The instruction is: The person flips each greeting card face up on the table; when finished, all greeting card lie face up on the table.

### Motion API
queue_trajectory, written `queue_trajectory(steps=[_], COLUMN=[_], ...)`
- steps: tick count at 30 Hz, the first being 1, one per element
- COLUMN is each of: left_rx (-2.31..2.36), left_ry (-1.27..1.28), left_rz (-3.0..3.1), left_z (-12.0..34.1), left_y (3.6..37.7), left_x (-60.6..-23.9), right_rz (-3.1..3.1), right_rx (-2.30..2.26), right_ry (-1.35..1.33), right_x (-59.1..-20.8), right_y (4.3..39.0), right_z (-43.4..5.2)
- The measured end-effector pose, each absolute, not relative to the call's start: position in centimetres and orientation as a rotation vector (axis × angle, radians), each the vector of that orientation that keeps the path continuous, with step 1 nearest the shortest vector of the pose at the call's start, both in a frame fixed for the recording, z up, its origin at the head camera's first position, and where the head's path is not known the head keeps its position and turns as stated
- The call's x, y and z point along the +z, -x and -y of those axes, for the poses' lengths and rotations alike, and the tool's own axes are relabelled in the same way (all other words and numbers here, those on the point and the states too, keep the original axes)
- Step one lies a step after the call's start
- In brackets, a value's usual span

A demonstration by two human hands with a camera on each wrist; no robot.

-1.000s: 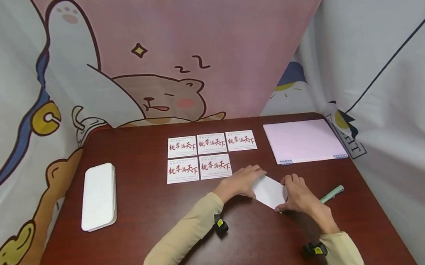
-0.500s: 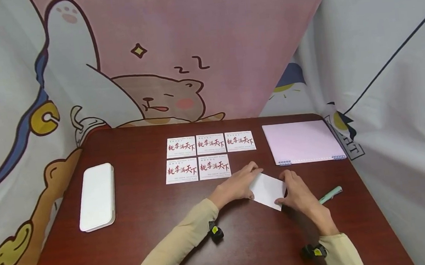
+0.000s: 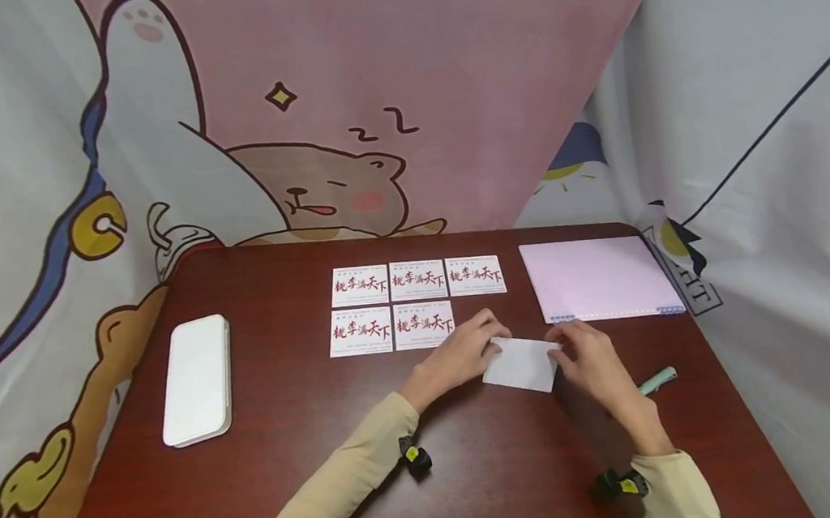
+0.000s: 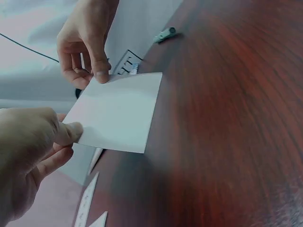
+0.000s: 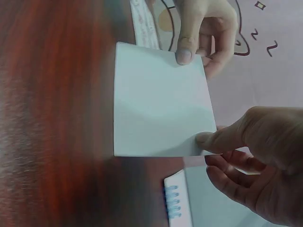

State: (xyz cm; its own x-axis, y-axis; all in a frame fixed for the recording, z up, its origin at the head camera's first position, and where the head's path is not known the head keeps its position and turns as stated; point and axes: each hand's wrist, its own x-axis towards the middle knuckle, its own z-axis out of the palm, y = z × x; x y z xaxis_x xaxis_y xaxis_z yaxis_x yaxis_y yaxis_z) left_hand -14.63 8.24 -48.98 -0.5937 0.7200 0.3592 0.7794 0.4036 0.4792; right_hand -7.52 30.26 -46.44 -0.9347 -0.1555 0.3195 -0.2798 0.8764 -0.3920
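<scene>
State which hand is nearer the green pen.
Right. The right hand pinches the blank card just left of the green pen; the left hand grips the card's far side.

Colours and patterns, head view.
Card (image 3: 520, 363) blank white; five cards (image 3: 418, 303) white with red-black characters; notebook (image 3: 595, 277) pale pink; pen (image 3: 656, 381) mint green; counter (image 3: 289, 431) dark red-brown woodgrain; case (image 3: 198, 379) white.

A small desk corner, seemingly a study or craft nook screened off at home, is showing here. Cartoon curtains (image 3: 303, 138) with a sleeping bear are hanging close around a dark red wooden table (image 3: 292, 464). Stationery is lying on it: printed cards (image 3: 418, 301) in rows, a pink notebook (image 3: 595, 277), a green pen (image 3: 657, 380) and a white case (image 3: 198, 379).
</scene>
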Motion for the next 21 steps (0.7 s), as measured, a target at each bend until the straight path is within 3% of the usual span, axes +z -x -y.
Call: queue_trajectory(steps=[10, 21], left_rx=[-0.906, -0.728], left_ry=[1.377, 1.365], left_rz=[2.397, 2.461], left_z=[-7.1, -6.1], left_y=[14.1, 14.0], left_x=[-48.0, -50.9], right_rz=[2.676, 2.74], right_rx=[0.64, 0.775], right_ry=[-0.445, -0.519], right_x=[-44.9, -48.5], right_y=[7.8, 9.4], right_z=[-29.9, -29.6])
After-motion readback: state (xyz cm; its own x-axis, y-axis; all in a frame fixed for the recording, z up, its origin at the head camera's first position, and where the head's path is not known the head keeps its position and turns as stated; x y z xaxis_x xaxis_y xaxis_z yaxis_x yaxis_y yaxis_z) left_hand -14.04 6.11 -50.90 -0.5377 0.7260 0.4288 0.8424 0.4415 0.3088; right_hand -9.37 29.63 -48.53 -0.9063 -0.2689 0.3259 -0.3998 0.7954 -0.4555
